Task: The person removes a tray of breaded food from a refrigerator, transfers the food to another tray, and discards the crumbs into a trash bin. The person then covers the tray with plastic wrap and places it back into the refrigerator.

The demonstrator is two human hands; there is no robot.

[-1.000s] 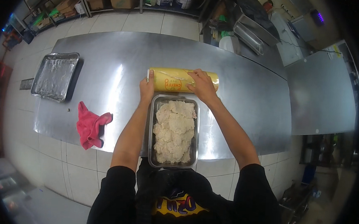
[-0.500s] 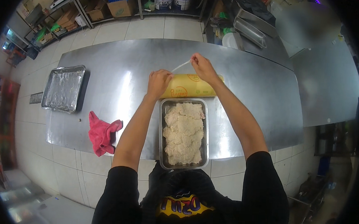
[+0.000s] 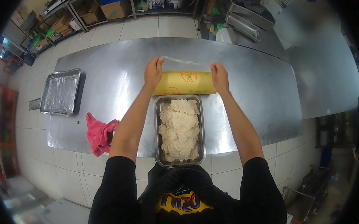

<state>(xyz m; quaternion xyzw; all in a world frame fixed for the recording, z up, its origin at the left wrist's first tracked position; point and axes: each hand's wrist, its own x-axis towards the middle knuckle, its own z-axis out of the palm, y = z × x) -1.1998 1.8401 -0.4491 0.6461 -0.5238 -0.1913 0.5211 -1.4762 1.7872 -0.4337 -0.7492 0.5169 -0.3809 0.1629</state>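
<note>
A large yellowish roll of cling film (image 3: 183, 84) lies crosswise on the metal table, just beyond a steel tray (image 3: 203, 139). Breaded pieces of food (image 3: 179, 130) are heaped in that tray, which sits at the near edge. Between my hands a thin, bunched strip of clear film (image 3: 181, 61) stretches above the far side of the roll. At its left end my left hand (image 3: 153, 73) pinches the strip, close to the roll's left end. My right hand (image 3: 219, 78) is closed on the strip's other end, beside the right end of the roll.
A second metal tray (image 3: 60, 92), with residue in it, stands at the table's left edge. Nearer lies a crumpled red cloth (image 3: 100, 134). Shelving with boxes and buckets (image 3: 156, 0) lines the back, and steel pans (image 3: 243, 27) rest on a counter at far right.
My right hand has moved right and nearer, from above the roll to its right end. The film strip now spans a wider gap between my hands.
</note>
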